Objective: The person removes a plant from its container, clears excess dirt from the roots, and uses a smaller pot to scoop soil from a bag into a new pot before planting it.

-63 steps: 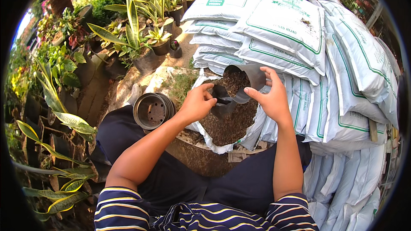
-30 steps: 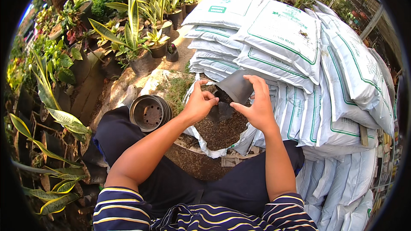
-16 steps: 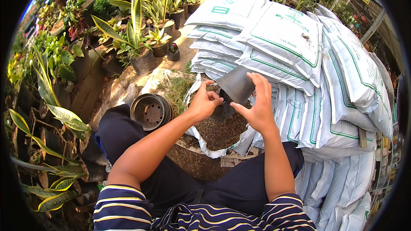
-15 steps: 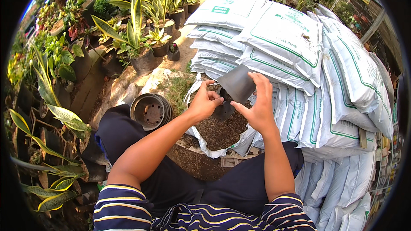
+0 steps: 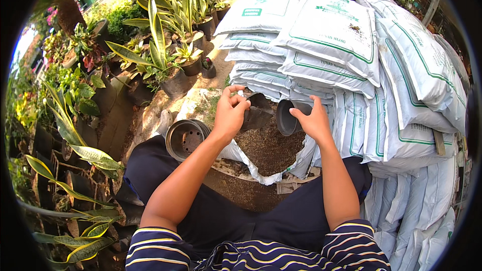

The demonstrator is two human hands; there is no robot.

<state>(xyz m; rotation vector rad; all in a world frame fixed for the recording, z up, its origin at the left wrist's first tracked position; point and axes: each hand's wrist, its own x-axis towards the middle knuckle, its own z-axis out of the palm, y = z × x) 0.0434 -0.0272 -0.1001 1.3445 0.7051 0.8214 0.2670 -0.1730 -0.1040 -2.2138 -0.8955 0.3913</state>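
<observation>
Near the centre of the frame, slightly above the middle, the left hand (image 5: 230, 113) is closed around a small dark flexible nursery pot (image 5: 257, 112), thumb and fingers pinching its rim so the pot looks squashed and tilted. Just to its right, the right hand (image 5: 312, 120) grips a second dark pot (image 5: 287, 117) lying on its side with its open mouth turned toward the left; the fingers wrap its far wall and the thumb rests on the near edge. The two pots are close together but whether they touch cannot be told. Both hang directly over an open white sack of brown potting soil (image 5: 268, 148), whose torn edges fold outward around the soil at the middle of the frame. To the left of the sack, beside the person's knee, a stack of empty black plastic pots (image 5: 185, 139) lies on its side, its holed bottom facing the camera. A tall pile of white and green filled bags (image 5: 351, 55) occupies the upper right and right side. Potted plants with long striped leaves (image 5: 165, 45) fill the upper left, and more foliage lines the left rim. The person's striped sleeves show at the lower edge.
</observation>
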